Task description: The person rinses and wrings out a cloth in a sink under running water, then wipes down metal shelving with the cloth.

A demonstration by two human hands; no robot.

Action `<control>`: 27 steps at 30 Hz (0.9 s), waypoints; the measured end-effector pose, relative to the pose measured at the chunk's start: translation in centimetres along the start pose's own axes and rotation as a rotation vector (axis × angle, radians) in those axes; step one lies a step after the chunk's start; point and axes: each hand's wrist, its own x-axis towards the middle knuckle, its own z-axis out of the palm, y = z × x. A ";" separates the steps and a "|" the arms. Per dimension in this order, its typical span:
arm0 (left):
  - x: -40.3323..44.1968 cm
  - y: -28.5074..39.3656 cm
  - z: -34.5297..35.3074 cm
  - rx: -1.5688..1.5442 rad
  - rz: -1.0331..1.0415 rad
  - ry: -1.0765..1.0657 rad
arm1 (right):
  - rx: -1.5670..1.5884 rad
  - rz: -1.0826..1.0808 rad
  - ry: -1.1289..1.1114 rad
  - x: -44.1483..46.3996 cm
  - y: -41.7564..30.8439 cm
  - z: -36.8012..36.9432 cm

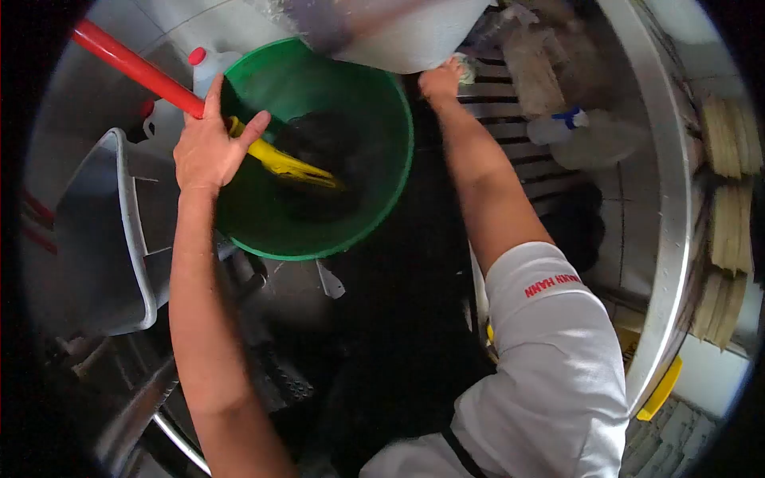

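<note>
My left hand (209, 147) lies against a red pole (139, 68) with a yellow end piece (291, 166), its thumb and index finger stretched apart. The pole slants over the rim of a large green bucket (390, 191), and the yellow end reaches down to dark contents that I cannot make out. My right hand (438, 84) is closed at the edge of a slatted rack (488, 99), just under a blurred white container (410, 44). A crumpled pale green-white thing (465, 70) shows beside its fingers. What those fingers grip is hidden.
To the left stands a grey bin (127, 231), with a red-capped white jug (213, 68) behind the bucket. The rack bears plastic bags (534, 68) and a blue-capped clear bottle (554, 127). A metal rim (668, 239) curves along the right, before stacked beige bundles (729, 223).
</note>
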 end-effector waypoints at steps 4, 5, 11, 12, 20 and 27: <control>0.3 -0.1 -0.4 -0.008 0.017 -0.007 | -0.073 -0.033 -0.019 -3.2 0.2 -1.3; 0.0 -0.3 -0.3 -0.011 0.016 -0.020 | -0.153 -0.054 -0.003 -4.5 0.4 -1.3; -0.4 -0.7 0.0 0.001 0.035 -0.027 | -0.103 -0.086 0.111 -17.1 3.8 -3.8; -0.1 -1.0 0.3 0.022 0.043 -0.018 | -0.084 -0.086 0.107 -20.3 4.5 -4.2; 0.7 -1.1 0.3 0.026 0.107 -0.027 | 0.102 0.054 -0.005 -46.2 10.5 -10.7; 1.4 -1.9 1.8 0.017 0.156 -0.005 | 0.554 0.037 0.136 -57.0 13.8 -11.7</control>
